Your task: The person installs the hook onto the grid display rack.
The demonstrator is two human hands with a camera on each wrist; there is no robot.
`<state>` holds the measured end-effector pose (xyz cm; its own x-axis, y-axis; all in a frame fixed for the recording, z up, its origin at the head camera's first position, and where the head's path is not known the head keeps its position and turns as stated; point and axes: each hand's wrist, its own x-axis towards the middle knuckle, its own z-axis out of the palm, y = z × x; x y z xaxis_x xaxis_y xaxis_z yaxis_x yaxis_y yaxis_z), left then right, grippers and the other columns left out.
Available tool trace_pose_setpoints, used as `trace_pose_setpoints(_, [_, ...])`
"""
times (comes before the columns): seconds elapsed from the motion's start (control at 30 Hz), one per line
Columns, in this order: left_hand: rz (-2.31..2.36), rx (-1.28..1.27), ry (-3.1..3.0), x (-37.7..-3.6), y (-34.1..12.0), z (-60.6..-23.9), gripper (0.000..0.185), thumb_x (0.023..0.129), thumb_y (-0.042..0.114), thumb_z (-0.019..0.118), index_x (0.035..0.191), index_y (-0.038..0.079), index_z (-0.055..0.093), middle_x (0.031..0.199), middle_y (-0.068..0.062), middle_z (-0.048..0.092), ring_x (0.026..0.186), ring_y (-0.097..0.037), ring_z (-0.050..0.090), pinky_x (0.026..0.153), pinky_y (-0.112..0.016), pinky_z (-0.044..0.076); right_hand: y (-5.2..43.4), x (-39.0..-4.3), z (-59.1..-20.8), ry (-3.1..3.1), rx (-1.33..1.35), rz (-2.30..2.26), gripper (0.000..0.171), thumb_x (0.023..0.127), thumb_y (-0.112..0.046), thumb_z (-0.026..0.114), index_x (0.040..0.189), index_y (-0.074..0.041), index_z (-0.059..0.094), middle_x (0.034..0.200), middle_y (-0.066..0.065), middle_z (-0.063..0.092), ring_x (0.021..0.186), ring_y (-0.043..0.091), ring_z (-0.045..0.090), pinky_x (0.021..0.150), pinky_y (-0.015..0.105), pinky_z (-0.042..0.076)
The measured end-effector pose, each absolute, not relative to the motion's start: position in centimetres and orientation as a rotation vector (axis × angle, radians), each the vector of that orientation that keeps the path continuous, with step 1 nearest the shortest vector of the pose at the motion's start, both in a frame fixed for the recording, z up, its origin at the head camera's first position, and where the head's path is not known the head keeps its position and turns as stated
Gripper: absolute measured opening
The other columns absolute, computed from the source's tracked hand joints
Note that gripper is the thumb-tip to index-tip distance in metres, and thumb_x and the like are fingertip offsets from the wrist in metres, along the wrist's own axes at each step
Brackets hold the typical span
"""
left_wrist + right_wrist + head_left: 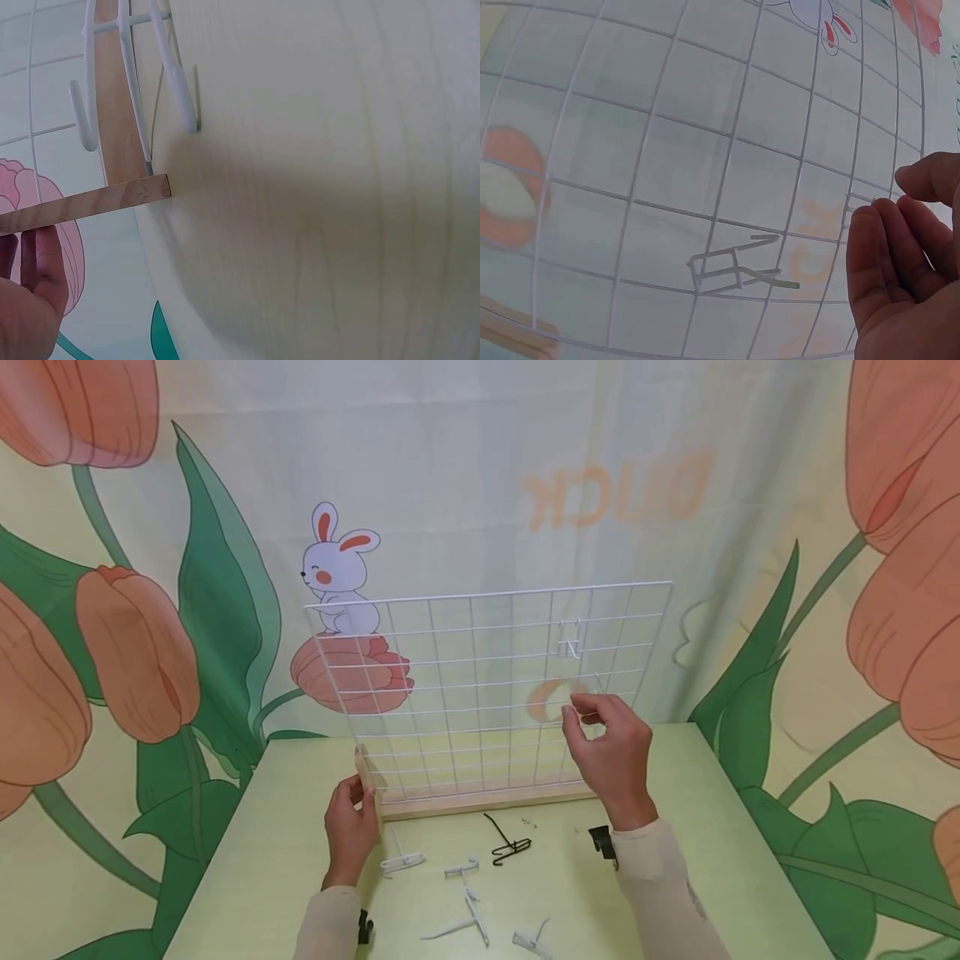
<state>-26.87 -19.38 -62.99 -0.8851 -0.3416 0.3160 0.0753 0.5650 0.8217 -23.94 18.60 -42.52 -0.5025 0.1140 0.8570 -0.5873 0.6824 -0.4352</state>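
A white wire grid panel [480,693] stands upright in a wooden base [487,799] on the pale green table [697,827]. My left hand [351,827] grips the left end of the base [112,196], with the fingers [30,292] under the wood. My right hand [607,743] is raised at the grid's lower right and pinches a small white hook [596,685] against the wires; the hook [851,204] shows at the fingertips [889,232]. Another white hook [568,643] hangs higher on the grid [735,271].
Several loose white hooks [461,893] lie on the table in front of the base, one [135,82] close to my left hand. A black hook [506,845] and a black clip [602,839] lie near my right forearm. A printed tulip backdrop [150,635] hangs behind.
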Motion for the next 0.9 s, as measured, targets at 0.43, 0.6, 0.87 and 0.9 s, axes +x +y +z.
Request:
trace_pose_setpoints(0.43, [-1.278,0.220,-2.351,-26.9,-19.2,-62.4,0.033,0.107,0.017,0.063,0.136,0.001,0.057,0.126,-0.020,0.067,0.119,-0.037,0.069,0.094,-0.051,0.062,20.0,-21.8,-48.7,-2.070,0.365,0.938,0.019,0.085,-0.005,0.086,0.103,-0.004,0.080,0.098,0.007,0.079,0.078,0.021,0.075,0.072,0.034,0.063])
trace_pose_setpoints(0.6, [-1.274,0.245,-2.363,-26.8,-19.2,-62.6,0.034,0.108,0.018,0.061,0.138,0.002,0.056,0.128,-0.019,0.066,0.120,-0.037,0.068,0.095,-0.051,0.062,20.3,-20.6,-51.7,-2.158,0.378,0.942,0.021,0.082,-0.004,0.088,0.101,-0.006,0.080,0.096,0.004,0.078,0.078,0.018,0.074,0.071,0.033,0.064])
trace_pose_setpoints(0.87, [-1.274,0.234,-2.363,-26.8,-19.4,-62.8,0.034,0.108,0.017,0.061,0.137,0.001,0.056,0.128,-0.020,0.066,0.120,-0.037,0.068,0.095,-0.051,0.062,20.3,-18.7,-56.2,-2.266,0.398,0.971,0.024,0.080,-0.003,0.089,0.100,-0.011,0.079,0.094,-0.001,0.077,0.077,0.013,0.073,0.068,0.031,0.063])
trace_pose_setpoints(0.9, [-1.272,0.233,-2.362,-26.8,-19.4,-62.9,0.033,0.108,0.016,0.061,0.137,0.001,0.056,0.128,-0.020,0.066,0.120,-0.037,0.069,0.094,-0.051,0.062,20.2,-18.4,-56.7,-2.280,0.410,0.984,0.024,0.080,-0.004,0.090,0.100,-0.012,0.079,0.093,-0.001,0.077,0.077,0.013,0.074,0.068,0.029,0.063])
